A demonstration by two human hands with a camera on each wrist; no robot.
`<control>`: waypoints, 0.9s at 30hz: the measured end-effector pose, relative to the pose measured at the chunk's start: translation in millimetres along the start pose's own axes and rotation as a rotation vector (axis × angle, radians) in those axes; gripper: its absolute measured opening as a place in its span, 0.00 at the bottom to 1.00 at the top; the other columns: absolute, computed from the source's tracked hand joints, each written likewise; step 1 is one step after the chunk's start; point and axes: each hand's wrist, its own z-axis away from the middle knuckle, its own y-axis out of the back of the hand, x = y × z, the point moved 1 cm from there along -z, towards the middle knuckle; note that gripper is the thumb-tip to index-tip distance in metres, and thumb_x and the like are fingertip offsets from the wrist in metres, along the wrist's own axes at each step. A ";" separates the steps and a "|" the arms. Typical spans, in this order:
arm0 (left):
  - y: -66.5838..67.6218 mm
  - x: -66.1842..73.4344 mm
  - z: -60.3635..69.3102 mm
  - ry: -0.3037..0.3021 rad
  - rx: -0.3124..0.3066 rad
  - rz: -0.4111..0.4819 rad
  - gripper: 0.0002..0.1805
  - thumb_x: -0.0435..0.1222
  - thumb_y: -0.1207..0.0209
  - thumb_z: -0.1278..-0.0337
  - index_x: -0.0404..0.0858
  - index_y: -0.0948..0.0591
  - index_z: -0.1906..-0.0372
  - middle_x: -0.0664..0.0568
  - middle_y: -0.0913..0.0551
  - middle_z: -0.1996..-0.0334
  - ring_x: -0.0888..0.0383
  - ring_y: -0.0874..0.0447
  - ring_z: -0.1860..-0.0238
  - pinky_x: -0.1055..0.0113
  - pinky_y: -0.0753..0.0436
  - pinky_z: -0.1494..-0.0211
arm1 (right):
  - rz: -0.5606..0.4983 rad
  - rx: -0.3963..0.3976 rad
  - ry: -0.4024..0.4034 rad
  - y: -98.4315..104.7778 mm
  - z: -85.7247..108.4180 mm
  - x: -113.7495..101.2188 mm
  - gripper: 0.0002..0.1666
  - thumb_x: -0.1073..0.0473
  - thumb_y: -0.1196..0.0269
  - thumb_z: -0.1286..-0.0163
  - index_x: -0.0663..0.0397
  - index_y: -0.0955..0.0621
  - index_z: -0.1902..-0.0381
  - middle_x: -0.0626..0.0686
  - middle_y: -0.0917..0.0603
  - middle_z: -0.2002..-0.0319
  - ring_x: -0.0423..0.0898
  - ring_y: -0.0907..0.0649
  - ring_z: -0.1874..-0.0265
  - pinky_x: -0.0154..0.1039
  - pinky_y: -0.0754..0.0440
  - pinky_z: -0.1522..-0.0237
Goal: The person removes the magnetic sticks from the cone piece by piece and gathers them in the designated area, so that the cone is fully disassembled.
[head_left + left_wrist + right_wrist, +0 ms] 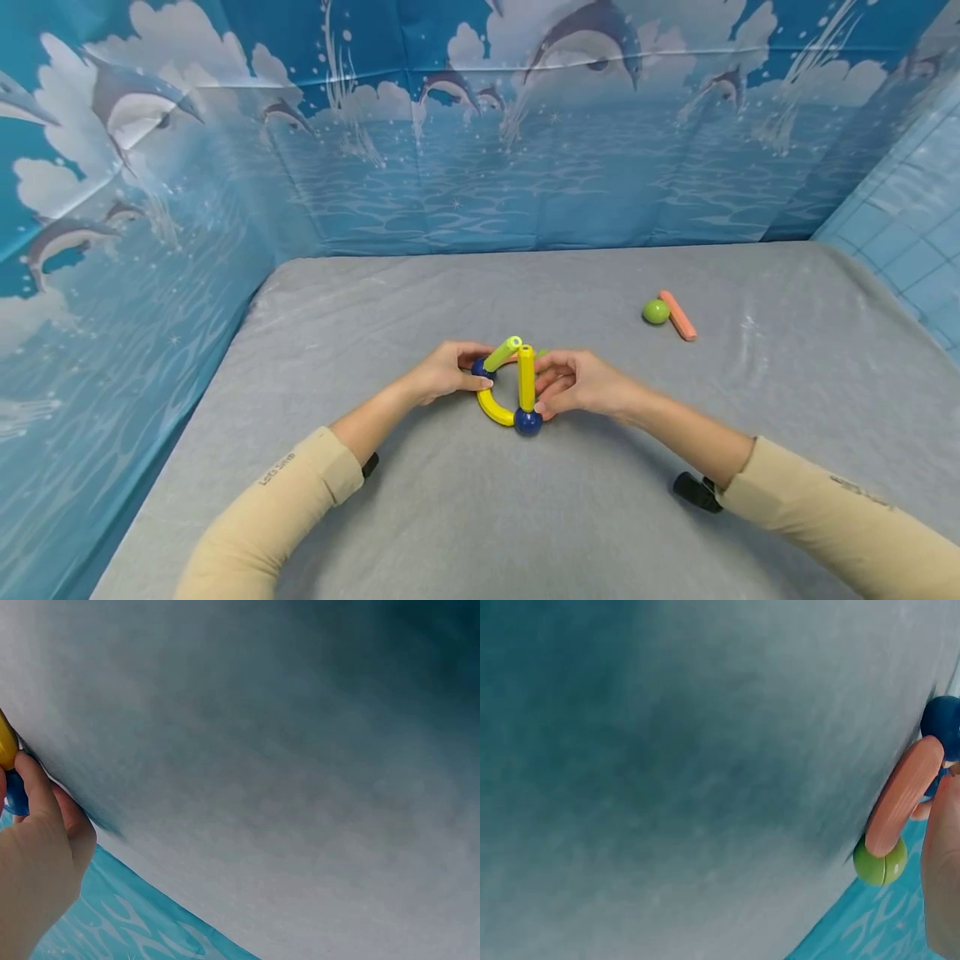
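Observation:
A ring of magnetic balls and curved sticks lies on the grey cloth. My left hand (448,371) grips the dark blue ball (480,367) on its left side, thumb in front and fingers behind. From that ball a lime stick (502,353) leans up to the right. A yellow curved stick (495,409) runs to the front blue ball (528,422), which bears an upright yellow stick (527,379). My right hand (581,383) pinches this stick near its foot, its fingers partly hidden. In the right wrist view, an orange curved stick (904,796) joins a green ball (880,861).
A loose green ball (656,312) and an orange straight stick (678,316) lie at the back right. A blue dolphin-print curtain (480,192) hangs behind the grey cloth (420,300) and along the left side.

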 end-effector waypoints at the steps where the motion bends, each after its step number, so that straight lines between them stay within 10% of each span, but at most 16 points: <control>1: -0.6 -0.1 0.2 0.002 0.000 -0.001 0.27 0.26 0.37 0.49 0.33 0.26 0.40 0.43 0.22 0.48 0.55 0.25 0.57 0.70 0.21 0.59 | 0.008 0.003 0.005 -1.5 -0.2 0.7 0.32 0.70 0.32 0.46 0.71 0.30 0.43 0.59 0.21 0.60 0.48 0.16 0.66 0.45 0.18 0.60; 27: 0.7 -1.4 -2.0 0.004 0.014 -0.002 0.26 0.26 0.37 0.49 0.32 0.25 0.41 0.44 0.22 0.49 0.56 0.26 0.61 0.71 0.22 0.61 | 0.382 0.119 0.267 -20.2 -3.5 0.8 0.23 0.68 0.31 0.46 0.67 0.25 0.52 0.54 0.20 0.66 0.45 0.19 0.70 0.35 0.19 0.67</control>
